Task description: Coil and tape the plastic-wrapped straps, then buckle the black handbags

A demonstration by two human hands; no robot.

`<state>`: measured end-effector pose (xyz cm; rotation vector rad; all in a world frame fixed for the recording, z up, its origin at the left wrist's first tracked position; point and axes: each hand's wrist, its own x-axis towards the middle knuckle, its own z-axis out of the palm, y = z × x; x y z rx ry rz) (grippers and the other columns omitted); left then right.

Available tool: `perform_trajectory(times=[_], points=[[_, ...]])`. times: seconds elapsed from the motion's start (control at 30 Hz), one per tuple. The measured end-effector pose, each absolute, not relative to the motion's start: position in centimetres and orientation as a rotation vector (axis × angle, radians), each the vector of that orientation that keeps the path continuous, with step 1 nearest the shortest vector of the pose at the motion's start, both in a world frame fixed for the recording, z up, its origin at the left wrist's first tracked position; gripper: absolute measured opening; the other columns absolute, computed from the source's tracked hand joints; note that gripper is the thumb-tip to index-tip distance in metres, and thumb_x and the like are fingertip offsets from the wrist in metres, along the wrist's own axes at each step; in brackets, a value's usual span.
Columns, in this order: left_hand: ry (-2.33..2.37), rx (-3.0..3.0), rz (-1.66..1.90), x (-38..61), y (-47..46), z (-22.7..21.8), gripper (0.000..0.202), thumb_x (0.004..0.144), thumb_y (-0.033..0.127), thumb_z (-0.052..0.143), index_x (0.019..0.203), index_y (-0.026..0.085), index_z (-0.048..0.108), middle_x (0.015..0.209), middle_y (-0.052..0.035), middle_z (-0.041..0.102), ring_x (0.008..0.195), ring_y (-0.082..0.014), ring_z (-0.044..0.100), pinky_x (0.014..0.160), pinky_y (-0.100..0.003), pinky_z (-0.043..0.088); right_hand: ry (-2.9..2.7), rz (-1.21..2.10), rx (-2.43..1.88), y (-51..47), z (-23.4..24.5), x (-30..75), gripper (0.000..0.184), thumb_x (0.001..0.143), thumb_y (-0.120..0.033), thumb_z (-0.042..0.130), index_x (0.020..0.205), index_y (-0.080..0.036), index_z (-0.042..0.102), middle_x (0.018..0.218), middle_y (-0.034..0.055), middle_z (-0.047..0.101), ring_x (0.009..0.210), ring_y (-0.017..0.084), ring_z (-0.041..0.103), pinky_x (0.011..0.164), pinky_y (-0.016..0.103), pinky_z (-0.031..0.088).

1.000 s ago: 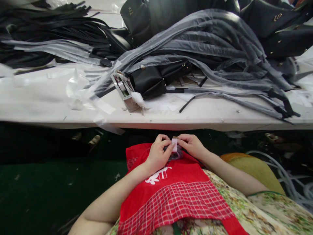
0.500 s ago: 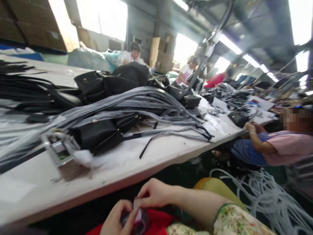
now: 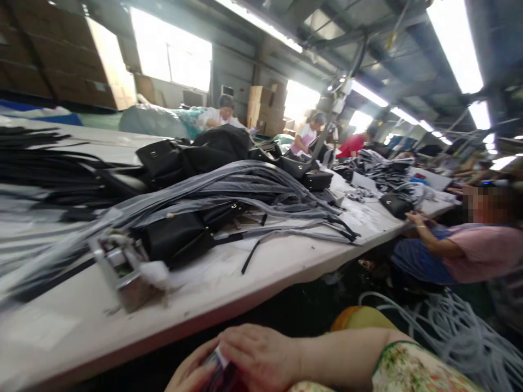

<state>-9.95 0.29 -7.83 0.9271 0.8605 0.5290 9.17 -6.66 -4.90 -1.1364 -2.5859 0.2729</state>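
– Big work hall, bright lights up high, and a long white table runs through it. What lies on it?
– Black bags, a heap of long grey straps over them, and a shiny metal tool near the front edge. Another person in a pink top sits far right with a hand on the table.
– Where are the camera wearer's own hands?
– Down low, below the table edge, close to the body. The right hand is bent over a small dark piece with a white bit on top. Its fingers curl round the piece and grip it.
– And the left hand?
– Just beside the piece, on the other side, but only its top shows at the bottom edge, so I cannot tell if its fingers pinch or just rest there.
– How would the piece feel?
– Small and very light, I would say, and thin. Little things slip away fast, so fingertips on its two ends, one hand each side, would be the best hold. A snug pinch should do, not a hard squeeze
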Motion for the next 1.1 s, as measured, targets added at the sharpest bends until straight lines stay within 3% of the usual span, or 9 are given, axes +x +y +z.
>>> perform_trajectory(times=[0.07, 0.13, 0.23, 0.33, 0.5, 0.63, 0.73, 0.9, 1.1], points=[[0.876, 0.845, 0.649, -10.7, -0.3, -7.3, 0.052, 0.047, 0.044, 0.085, 0.092, 0.020, 0.074, 0.095, -0.0094, 0.074, 0.096, -0.0314, 0.066, 0.080, -0.039, 0.054, -2.511, 0.357, -1.148, -6.5, -4.8, 8.3, 0.071, 0.078, -0.024, 0.053, 0.143, -0.002, 0.035, 0.142, 0.0231, 0.046, 0.134, 0.028, 0.039, 0.111, 0.043, 0.035], [0.887, 0.803, 0.730, -11.4, -0.6, -7.0, 0.045, 0.050, 0.034, 0.085, 0.089, 0.015, 0.073, 0.089, -0.0092, 0.073, 0.085, -0.0242, 0.067, 0.078, -0.033, 0.052, -2.442, 0.523, -1.144, -5.5, -4.4, 7.4, 0.070, 0.077, -0.017, 0.051, 0.145, -0.009, 0.035, 0.143, 0.0190, 0.045, 0.133, 0.026, 0.040, 0.111, 0.044, 0.036], [0.924, 0.756, 0.852, -13.1, -0.7, -7.2, 0.036, 0.054, 0.025, 0.080, 0.086, 0.011, 0.071, 0.076, -0.0061, 0.070, 0.066, -0.0153, 0.062, 0.063, -0.025, 0.048, -2.399, 0.748, -1.056, -1.6, -3.4, 6.0, 0.047, 0.086, -0.015, 0.047, 0.133, -0.020, 0.054, 0.129, 0.0112, 0.058, 0.119, 0.021, 0.053, 0.103, 0.039, 0.043], [1.016, 0.764, 0.918, -14.9, -1.6, -8.1, 0.036, 0.056, 0.022, 0.077, 0.089, 0.010, 0.071, 0.075, -0.0049, 0.068, 0.056, -0.0105, 0.054, 0.052, -0.021, 0.039, -2.272, 0.695, -1.079, 5.0, -1.8, 3.8, 0.028, 0.090, -0.023, 0.050, 0.113, -0.023, 0.067, 0.110, 0.0092, 0.067, 0.102, 0.021, 0.061, 0.093, 0.037, 0.047], [1.050, 0.763, 0.911, -15.6, -3.3, -8.6, 0.040, 0.056, 0.020, 0.076, 0.094, 0.009, 0.070, 0.076, -0.0058, 0.069, 0.059, -0.0118, 0.056, 0.055, -0.022, 0.040, -1.940, 0.761, -1.487, 17.2, -0.6, -1.2, 0.016, 0.084, -0.024, 0.059, 0.087, -0.020, 0.074, 0.096, 0.0087, 0.070, 0.098, 0.022, 0.062, 0.090, 0.032, 0.044], [1.057, 0.775, 0.899, -15.4, -3.3, -8.2, 0.037, 0.056, 0.019, 0.075, 0.091, 0.011, 0.071, 0.074, -0.0044, 0.067, 0.057, -0.0110, 0.053, 0.054, -0.022, 0.039, -1.795, 0.976, -1.663, 21.8, -2.0, -4.2, 0.025, 0.080, -0.027, 0.064, 0.059, -0.014, 0.069, 0.062, 0.0083, 0.066, 0.071, 0.021, 0.064, 0.070, 0.030, 0.047], [1.054, 0.760, 0.885, -15.5, -3.1, -8.2, 0.038, 0.055, 0.020, 0.076, 0.091, 0.011, 0.071, 0.073, -0.0042, 0.067, 0.056, -0.0108, 0.052, 0.053, -0.022, 0.038, -1.721, 1.083, -1.622, 21.9, -2.7, -5.1, 0.018, 0.077, -0.025, 0.066, 0.066, -0.011, 0.070, 0.062, 0.0064, 0.067, 0.059, 0.016, 0.061, 0.060, 0.026, 0.046], [1.031, 0.748, 0.872, -15.5, -2.9, -8.7, 0.039, 0.056, 0.020, 0.075, 0.094, 0.010, 0.069, 0.078, -0.0063, 0.069, 0.063, -0.0133, 0.057, 0.056, -0.023, 0.040, -1.647, 1.088, -1.514, 19.0, -3.4, -4.4, 0.015, 0.077, -0.030, 0.067, 0.079, -0.015, 0.070, 0.073, 0.0029, 0.070, 0.056, 0.010, 0.058, 0.054, 0.021, 0.044], [1.059, 0.797, 0.881, -15.5, -2.8, -8.6, 0.039, 0.059, 0.016, 0.072, 0.097, 0.010, 0.067, 0.084, -0.0079, 0.072, 0.069, -0.0167, 0.064, 0.060, -0.024, 0.046, -1.582, 1.239, -1.531, 14.2, -4.0, -3.3, 0.026, 0.078, -0.036, 0.065, 0.063, -0.016, 0.059, 0.052, -0.0003, 0.059, 0.038, 0.008, 0.049, 0.040, 0.021, 0.039]])
